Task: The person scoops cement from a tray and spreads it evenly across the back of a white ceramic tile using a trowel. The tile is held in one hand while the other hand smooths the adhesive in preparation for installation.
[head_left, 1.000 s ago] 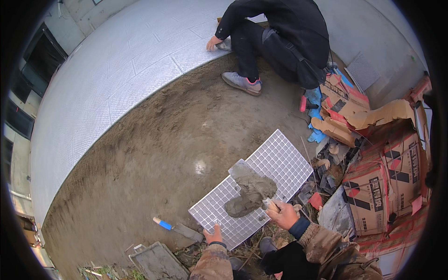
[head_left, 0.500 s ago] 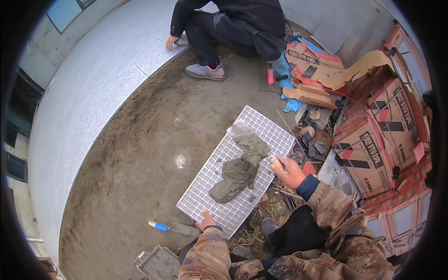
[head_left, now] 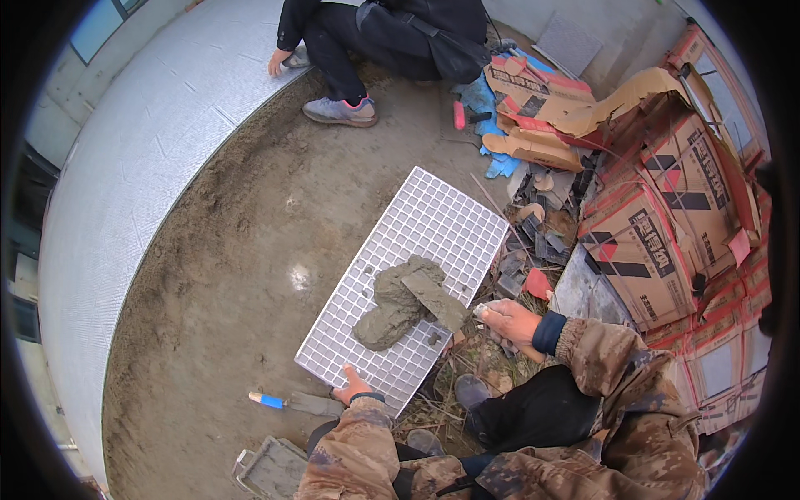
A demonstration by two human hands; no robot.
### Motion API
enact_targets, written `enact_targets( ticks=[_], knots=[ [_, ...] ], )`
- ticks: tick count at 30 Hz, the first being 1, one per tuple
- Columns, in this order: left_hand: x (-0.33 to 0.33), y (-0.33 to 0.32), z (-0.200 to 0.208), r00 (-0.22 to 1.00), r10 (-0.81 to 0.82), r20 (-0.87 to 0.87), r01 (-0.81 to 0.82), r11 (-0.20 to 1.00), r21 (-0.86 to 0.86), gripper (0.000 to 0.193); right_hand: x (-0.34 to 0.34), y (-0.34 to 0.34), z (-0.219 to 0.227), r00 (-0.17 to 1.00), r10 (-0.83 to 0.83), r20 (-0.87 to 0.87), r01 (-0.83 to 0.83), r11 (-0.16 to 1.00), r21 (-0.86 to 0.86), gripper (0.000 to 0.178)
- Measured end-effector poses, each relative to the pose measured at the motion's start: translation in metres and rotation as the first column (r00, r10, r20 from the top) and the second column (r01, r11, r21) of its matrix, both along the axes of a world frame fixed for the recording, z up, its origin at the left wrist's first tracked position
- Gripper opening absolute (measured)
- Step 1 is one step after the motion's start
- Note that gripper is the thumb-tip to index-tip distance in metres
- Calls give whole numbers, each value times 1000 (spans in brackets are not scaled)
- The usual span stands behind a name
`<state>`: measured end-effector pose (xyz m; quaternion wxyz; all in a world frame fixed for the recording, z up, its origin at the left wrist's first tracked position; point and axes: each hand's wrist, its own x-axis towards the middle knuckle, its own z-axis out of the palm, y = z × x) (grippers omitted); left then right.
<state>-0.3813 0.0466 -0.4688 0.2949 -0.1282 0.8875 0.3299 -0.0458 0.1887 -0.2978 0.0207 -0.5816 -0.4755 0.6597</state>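
Note:
A light tile (head_left: 450, 218) lies tilted across my front with its gridded back facing up. Wet grey mortar (head_left: 385, 310) sits in a lump at its middle. My right hand (head_left: 511, 323) is closed on the handle of a trowel, whose mortar-smeared blade (head_left: 435, 298) rests at the right side of the lump. Most of the handle is hidden in my fist. At the tile's near left edge, my left hand (head_left: 355, 386) grips the rim, thumb on top and the other fingers out of sight.
Close by my left hand lies a second trowel with a blue handle (head_left: 268, 401), near a mortar-stained tray (head_left: 279, 468). A crouching person (head_left: 392, 37) is at the far side by laid tiles (head_left: 158, 142). Cardboard boxes (head_left: 637, 258) and rubble (head_left: 542, 221) line the right.
My right hand has drawn the trowel nearer, from the tile's far part to the lump. The mortar spread there has gone from that part. My left hand stays on the rim.

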Motion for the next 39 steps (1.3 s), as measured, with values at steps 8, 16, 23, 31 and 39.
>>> enact_targets(
  ticks=[8,16,23,31,39],
  knots=[
    [0,5,14,1000,14,24,-15,999,33,107,-45,-21,-36,847,524,91,-481,681,552,45],
    [-6,-7,-16,1000,31,3,-32,992,120,113,-32,3,-14,484,523,701,-863,151,482,64],
    [-10,-9,-13,999,-20,29,17,996,83,113,-25,27,-47,754,247,609,-648,437,624,53],
    [-9,-4,-1,997,-50,52,44,992,116,108,-55,14,-69,968,222,-120,-182,943,279,30],
    [-20,-9,-12,977,94,193,-145,951,274,98,-39,7,-54,671,457,585,-735,305,605,48]
  ],
)
